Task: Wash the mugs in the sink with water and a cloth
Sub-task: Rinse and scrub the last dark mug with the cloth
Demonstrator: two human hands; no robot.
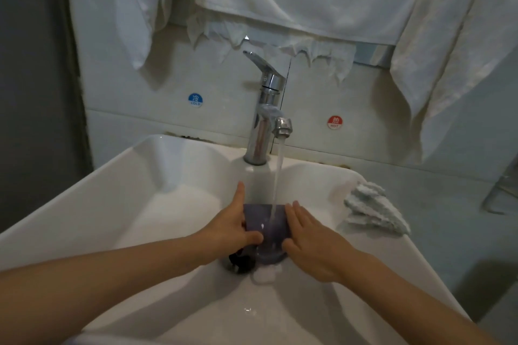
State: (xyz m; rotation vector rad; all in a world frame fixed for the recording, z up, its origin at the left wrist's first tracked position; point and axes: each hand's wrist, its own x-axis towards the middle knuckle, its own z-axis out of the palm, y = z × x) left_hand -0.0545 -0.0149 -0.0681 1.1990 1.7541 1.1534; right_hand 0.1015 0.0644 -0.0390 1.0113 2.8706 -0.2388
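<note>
Water (276,185) runs onto the purple mug (267,225) in the sink (157,176), my left hand (232,228) gripping it, my right hand (314,241) flat against its side, fingers (297,216) straight.

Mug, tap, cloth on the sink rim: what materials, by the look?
The mug: dull purple, smooth with a faint wet sheen; glazed ceramic or plastic, can't tell which. The tap: polished chrome-plated metal, going by the mirror-like reflections. The cloth: pale blue-green with a nubby pile, likely microfibre or terry.
</note>
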